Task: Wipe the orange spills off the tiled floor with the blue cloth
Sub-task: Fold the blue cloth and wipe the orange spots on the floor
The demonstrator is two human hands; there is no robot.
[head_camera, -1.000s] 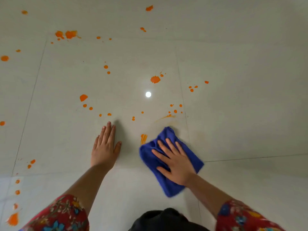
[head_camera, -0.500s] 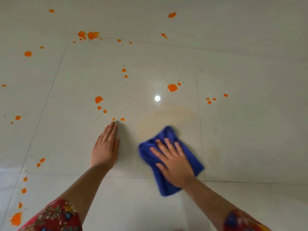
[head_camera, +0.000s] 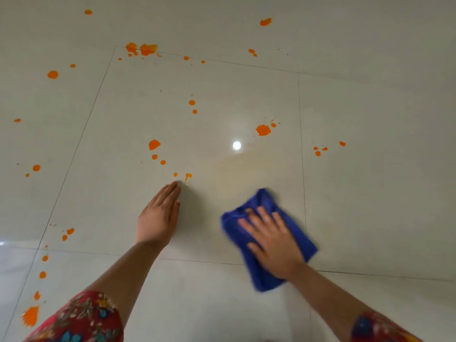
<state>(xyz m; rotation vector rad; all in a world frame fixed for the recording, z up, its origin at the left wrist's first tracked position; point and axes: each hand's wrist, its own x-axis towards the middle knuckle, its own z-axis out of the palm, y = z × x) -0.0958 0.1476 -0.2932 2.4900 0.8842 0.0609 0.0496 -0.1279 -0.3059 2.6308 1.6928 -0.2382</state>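
My right hand (head_camera: 272, 239) lies flat, fingers spread, pressing the folded blue cloth (head_camera: 261, 203) onto the pale tiled floor (head_camera: 123, 124); the cloth and hand look motion-blurred. My left hand (head_camera: 160, 213) rests flat on the floor to the cloth's left, fingers together, holding nothing. Just past its fingertips sit two small orange drops (head_camera: 187, 176). A larger orange splat (head_camera: 263, 130) lies beyond the cloth, and another blob (head_camera: 154, 144) is farther left. A faint yellowish smear (head_camera: 246, 174) marks the tile ahead of the cloth.
Orange spots are scattered widely: a big cluster (head_camera: 142, 49) at the far tile corner, several drops (head_camera: 318, 151) right of the grout line, a trail (head_camera: 30, 315) along the near left. A bright light reflection (head_camera: 237, 145) shines mid-tile. Floral red sleeves cover both arms.
The drops in front of the cloth have been wiped away, leaving a faint smear. The cloth and my right hand have shifted right. One drop by my left fingertips is now streaked.
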